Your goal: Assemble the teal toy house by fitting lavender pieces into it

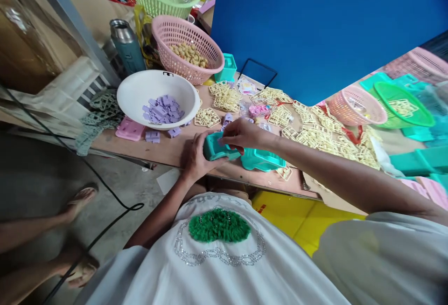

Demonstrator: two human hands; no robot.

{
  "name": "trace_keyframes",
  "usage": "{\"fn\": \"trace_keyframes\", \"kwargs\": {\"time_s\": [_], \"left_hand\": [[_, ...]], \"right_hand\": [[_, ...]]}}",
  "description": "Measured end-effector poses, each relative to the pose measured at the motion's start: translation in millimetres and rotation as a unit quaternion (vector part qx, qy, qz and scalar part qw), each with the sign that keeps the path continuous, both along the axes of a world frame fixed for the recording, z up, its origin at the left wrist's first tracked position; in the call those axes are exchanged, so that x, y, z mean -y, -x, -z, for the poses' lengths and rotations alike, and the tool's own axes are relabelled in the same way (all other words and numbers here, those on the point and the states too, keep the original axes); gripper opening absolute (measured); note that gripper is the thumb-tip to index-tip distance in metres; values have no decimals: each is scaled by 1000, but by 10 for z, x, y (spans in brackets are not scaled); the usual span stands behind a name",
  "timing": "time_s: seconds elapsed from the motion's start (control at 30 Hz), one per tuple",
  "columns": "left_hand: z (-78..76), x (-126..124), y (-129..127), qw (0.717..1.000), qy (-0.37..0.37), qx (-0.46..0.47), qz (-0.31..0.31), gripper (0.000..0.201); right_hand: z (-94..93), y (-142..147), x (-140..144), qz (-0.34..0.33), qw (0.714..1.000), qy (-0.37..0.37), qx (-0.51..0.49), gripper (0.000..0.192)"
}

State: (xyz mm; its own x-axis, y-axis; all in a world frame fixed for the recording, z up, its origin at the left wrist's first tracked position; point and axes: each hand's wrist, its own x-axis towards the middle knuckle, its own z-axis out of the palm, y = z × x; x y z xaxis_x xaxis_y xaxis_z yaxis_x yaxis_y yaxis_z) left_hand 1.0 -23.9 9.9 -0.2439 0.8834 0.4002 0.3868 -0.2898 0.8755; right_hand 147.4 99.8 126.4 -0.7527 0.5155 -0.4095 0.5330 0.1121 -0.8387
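Teal part [214, 149] over cluttered workbench [175, 149]

Around the left hand [196, 158] and the right hand [241, 135], both closed on a teal plastic part [216, 149], the near table edge [168, 152] is bare wood. To the left, the white bowl [140, 91] and loose purple pieces [152, 136] stand close. Just right of the hands lies a second teal part [262, 159]. Behind them, yellow plastic frames [315, 130] cover the table. Farther back, a pink basket [187, 53] and a steel flask [128, 46] block the way.
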Motion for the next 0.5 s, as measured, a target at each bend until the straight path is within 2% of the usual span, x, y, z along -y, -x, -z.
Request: {"fn": "trace_keyframes", "kwargs": {"time_s": [0.2, 0.5], "left_hand": [[82, -20, -22, 1000, -10, -7, -8, 78], [125, -23, -28, 997, -43, -55, -29, 81]], "right_hand": [[-39, 83, 8, -1, 996, -41, 81, 31], [-105, 163, 41, 1, 992, -52, 118, 29]]}}
